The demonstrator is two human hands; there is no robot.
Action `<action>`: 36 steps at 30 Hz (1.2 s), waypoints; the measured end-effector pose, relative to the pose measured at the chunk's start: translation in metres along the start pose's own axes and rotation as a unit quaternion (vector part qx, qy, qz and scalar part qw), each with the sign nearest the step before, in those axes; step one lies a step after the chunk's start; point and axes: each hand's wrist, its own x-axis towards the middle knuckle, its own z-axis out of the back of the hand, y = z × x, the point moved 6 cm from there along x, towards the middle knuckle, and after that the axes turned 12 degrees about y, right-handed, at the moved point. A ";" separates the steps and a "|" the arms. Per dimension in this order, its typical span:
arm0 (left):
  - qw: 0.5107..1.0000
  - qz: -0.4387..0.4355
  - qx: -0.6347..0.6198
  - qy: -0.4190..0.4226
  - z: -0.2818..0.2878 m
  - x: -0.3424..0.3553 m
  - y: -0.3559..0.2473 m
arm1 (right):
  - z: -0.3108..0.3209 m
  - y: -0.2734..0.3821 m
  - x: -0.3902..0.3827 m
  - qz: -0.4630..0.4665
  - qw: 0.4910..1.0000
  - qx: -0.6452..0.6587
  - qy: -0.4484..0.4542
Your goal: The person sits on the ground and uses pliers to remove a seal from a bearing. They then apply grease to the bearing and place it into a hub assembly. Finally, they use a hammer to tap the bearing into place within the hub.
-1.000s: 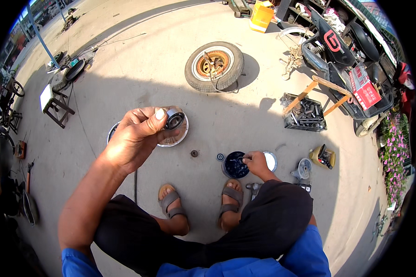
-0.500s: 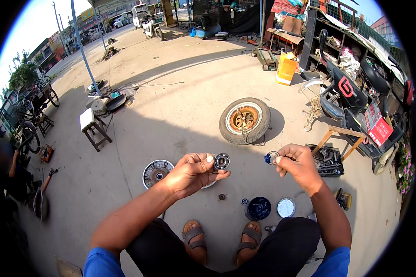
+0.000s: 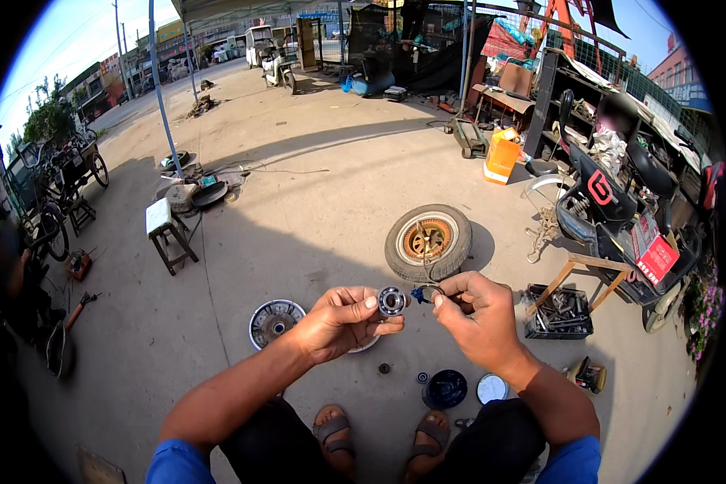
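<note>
Pinches round steel bearing (image 3: 391, 301) in left hand (image 3: 340, 320), thin blue-greased metal ring (image 3: 432, 287) in right hand (image 3: 484, 320), narrowly apart above open grey concrete (image 3: 137, 323).

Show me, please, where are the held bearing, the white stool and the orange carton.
Held bearing (image 3: 391, 310): head view, lower part of its ring.
White stool (image 3: 159, 214): head view, on its seat.
Orange carton (image 3: 501, 159): head view, on its front side.

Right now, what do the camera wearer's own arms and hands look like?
Short blue sleeves end around the elbows. Beyond them, the forearms are uncovered right through the wrists. The left hand and right hand are both bare, without gloves.
</note>
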 end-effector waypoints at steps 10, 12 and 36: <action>1.000 0.010 0.015 0.000 0.008 0.002 0.009 | -0.006 0.008 -0.008 0.121 0.985 -0.117 -0.037; 1.000 0.008 0.006 0.002 0.001 0.003 0.008 | -0.007 0.003 -0.007 0.119 0.986 -0.114 -0.036; 1.000 0.019 -0.010 -0.001 -0.001 0.002 0.010 | -0.023 0.024 -0.021 0.252 0.920 -0.299 0.023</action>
